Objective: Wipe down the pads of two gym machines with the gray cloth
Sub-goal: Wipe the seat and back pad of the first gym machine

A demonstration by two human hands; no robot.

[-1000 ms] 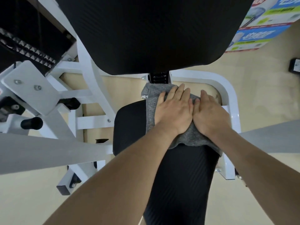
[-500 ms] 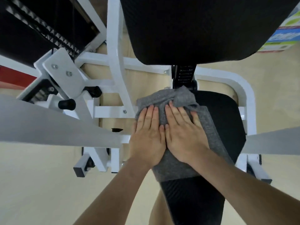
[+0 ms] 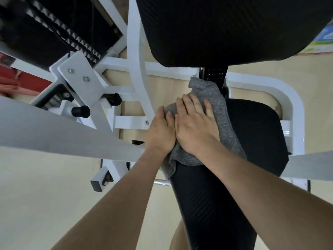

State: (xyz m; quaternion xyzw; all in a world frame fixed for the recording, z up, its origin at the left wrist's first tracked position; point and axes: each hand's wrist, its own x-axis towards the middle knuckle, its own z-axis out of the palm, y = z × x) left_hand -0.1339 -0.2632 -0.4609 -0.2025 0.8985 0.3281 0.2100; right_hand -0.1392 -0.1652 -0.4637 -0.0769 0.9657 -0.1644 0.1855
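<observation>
Mid-wipe on the seat pad (image 3: 255, 141): right hand (image 3: 194, 130) flat, left hand (image 3: 160, 134) fingers bent, grip unclear, both pressing the gray cloth (image 3: 223, 120) at nine o'clock. The likely next move is a sweep toward three o'clock.

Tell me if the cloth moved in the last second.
Yes: the cloth slid left across the seat pad, now overhanging its left edge.

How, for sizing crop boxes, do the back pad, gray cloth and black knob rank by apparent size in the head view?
1. back pad, largest, though cropped by the frame
2. gray cloth, partly covered
3. black knob, smallest
</observation>
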